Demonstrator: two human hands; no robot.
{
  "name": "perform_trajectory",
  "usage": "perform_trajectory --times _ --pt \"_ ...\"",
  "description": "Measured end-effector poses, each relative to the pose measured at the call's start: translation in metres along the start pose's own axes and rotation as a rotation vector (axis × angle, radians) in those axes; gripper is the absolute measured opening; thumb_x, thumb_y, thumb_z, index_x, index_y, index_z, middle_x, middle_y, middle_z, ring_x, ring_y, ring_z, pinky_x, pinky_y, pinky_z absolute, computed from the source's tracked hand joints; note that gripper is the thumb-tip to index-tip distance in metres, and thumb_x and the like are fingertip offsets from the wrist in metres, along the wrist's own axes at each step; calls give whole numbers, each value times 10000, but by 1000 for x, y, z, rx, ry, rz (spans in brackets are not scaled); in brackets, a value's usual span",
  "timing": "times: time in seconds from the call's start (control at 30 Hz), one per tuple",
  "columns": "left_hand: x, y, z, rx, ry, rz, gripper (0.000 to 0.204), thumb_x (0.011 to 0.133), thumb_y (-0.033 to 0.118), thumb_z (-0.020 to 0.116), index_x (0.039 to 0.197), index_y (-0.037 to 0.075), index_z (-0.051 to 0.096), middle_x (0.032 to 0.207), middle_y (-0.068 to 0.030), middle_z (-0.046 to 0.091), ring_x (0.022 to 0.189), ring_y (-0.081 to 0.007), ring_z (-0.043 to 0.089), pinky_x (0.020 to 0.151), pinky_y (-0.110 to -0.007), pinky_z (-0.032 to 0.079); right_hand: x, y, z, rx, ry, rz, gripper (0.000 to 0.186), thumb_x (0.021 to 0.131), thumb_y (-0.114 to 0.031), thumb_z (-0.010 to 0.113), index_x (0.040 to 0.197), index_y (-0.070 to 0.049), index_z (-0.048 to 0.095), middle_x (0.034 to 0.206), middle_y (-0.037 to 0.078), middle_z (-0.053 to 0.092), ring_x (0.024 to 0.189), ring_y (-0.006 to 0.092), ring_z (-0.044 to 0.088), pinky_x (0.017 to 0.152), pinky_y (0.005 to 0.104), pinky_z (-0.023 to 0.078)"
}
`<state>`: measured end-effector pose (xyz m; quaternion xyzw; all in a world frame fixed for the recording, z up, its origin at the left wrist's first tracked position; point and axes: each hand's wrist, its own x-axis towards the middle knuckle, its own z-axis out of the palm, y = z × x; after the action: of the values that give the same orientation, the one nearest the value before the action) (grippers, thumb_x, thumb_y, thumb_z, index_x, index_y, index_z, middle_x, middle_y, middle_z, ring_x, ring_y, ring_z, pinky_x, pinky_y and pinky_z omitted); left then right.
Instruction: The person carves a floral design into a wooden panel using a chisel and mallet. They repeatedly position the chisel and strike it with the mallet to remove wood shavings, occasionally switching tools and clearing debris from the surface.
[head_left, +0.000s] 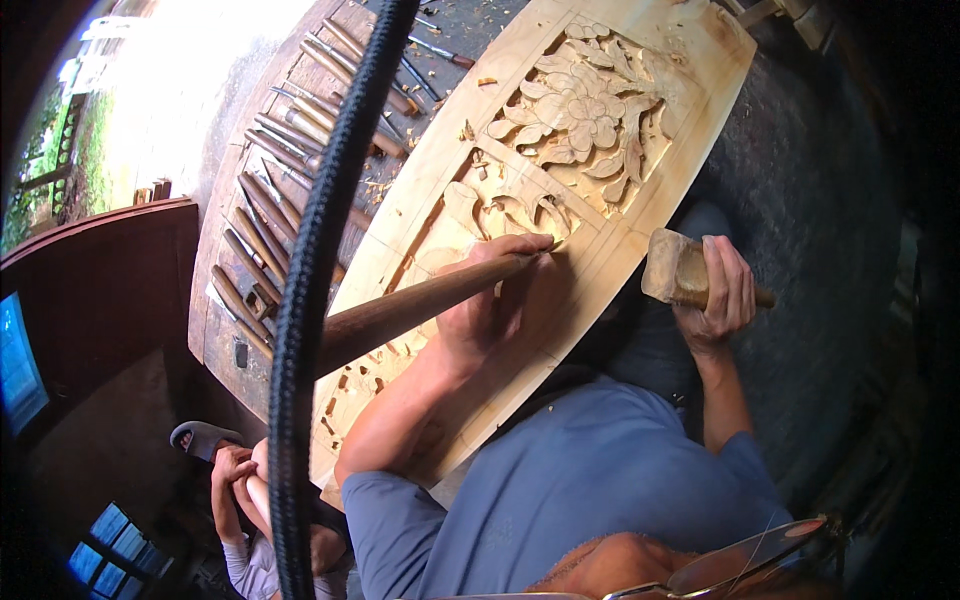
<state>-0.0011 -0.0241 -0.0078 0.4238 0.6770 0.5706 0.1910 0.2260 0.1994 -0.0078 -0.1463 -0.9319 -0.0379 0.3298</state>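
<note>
My left hand (478, 310) is closed around a carving chisel with a long wooden handle (415, 302). Its tip end meets a pale wooden panel (620, 240), at the edge of a partly cut section; the blade is mostly hidden by my fingers. Carved in relief farther up this panel is a flower with leaves (590, 115). Off the panel's right edge, my right hand (722, 290) grips a wooden mallet (672, 268), whose block-shaped head points left, apart from the chisel.
Many wooden-handled carving tools (262, 235) lie on the dark workbench (215, 320), left of the panel, among wood chips. A black braided cable (318, 240) crosses the view. At lower left another person (250, 540) sits with hands clasped near a knee.
</note>
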Motion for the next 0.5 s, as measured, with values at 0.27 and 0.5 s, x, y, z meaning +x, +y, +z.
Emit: perform_trajectory --times 0.27,0.5 --pt "-2 4 2 30 40 -95 246 953 -54 746 1186 -13 676 1073 -151 769 879 -269 774 734 -350 610 -1 0 -1 -14 2 0 550 1009 -380 758 1425 -50 615 1276 178 728 1097 345 746 918 462 619" --pt "0 0 2 99 29 78 251 947 -15 744 1191 7 691 1052 -128 782 811 -231 773 674 -321 594 2 0 -4 2 -27 -10 580 1031 -442 722 1392 -3 607 1224 195 737 1057 392 748 901 481 618"
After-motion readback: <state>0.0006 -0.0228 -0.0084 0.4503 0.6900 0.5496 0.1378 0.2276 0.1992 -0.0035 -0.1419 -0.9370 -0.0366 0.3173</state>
